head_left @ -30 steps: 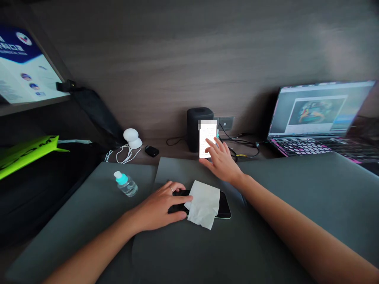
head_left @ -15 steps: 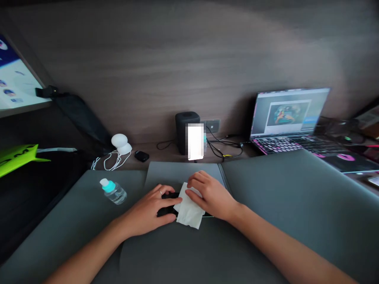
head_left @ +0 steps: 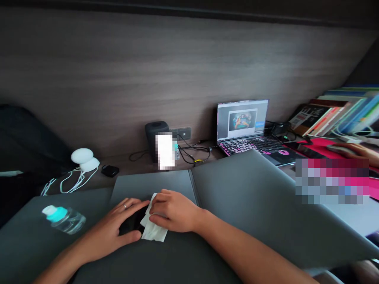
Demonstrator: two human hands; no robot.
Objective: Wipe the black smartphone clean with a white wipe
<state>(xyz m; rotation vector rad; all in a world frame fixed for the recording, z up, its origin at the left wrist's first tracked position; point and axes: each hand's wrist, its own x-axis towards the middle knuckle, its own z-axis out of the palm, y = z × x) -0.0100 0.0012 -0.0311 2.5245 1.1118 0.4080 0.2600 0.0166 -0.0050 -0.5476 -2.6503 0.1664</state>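
Observation:
A thin black smartphone [head_left: 129, 224] lies flat on the dark grey mat [head_left: 148, 264] in front of me. My left hand [head_left: 111, 232] wraps its left end, thumb along the near edge and index finger stretched along the far one; a ring is on one finger. With curled fingers, my right hand [head_left: 176, 211] presses a white tissue [head_left: 155, 232] onto the phone's surface. The phone's right part is hidden under tissue and hand. Left of my left hand, a small clear spray bottle [head_left: 69, 221] with a turquoise collar lies tilted on the mat.
Along the wall are a white camera-like device [head_left: 83, 156], a small black box [head_left: 110, 170], a black speaker [head_left: 150, 146], cables and an open laptop [head_left: 242, 122]. At right, books [head_left: 334, 114] lean together, and another person's hand [head_left: 365, 152] rests on a mouse.
My view has turned right, bringing the books and another person's hand into sight. My right hand and the tissue have come closer to my left hand, which still holds the phone.

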